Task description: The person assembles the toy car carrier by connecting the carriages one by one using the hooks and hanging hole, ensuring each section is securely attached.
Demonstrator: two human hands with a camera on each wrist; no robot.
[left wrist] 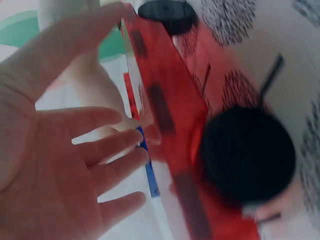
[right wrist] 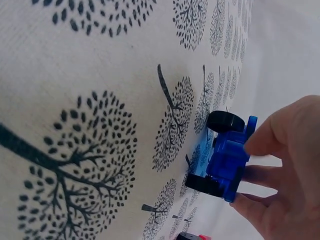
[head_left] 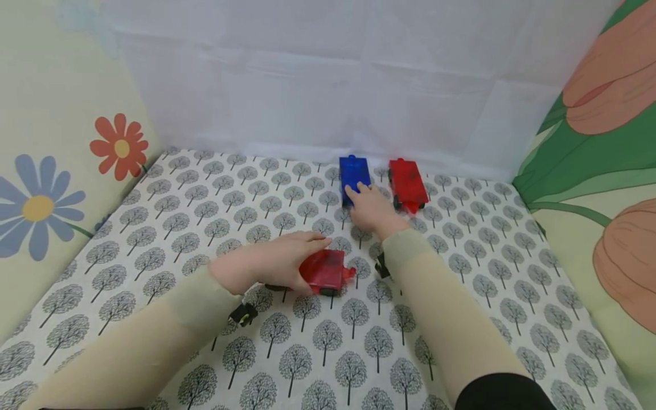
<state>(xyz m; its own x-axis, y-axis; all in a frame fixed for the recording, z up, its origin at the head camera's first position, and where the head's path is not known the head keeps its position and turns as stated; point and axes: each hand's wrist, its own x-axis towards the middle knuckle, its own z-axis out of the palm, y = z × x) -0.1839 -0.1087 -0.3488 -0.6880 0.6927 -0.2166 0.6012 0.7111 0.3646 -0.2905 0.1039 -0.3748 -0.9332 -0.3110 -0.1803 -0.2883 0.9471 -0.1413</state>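
Observation:
My left hand [head_left: 279, 259] spans a red toy wagon [head_left: 328, 269] in the middle of the cloth, thumb at its near edge. Seen from the left wrist, the fingers [left wrist: 117, 147] are fairly straight and spread beside the red deck, and the thumb tip is at a corner. A blue toy wagon [head_left: 352, 171] stands farther back, with black wheels [right wrist: 225, 121]. From above, my right hand [head_left: 370, 206] rests its thumb and extended fingers on the deck's near part. The palm stays above the deck.
A second red toy wagon [head_left: 408, 183] stands just right of the blue one. The tree-print cloth [head_left: 302, 353] covers the table. Behind it hangs a white sheet [head_left: 328, 85], with flower-patterned panels [head_left: 46, 102] at both sides.

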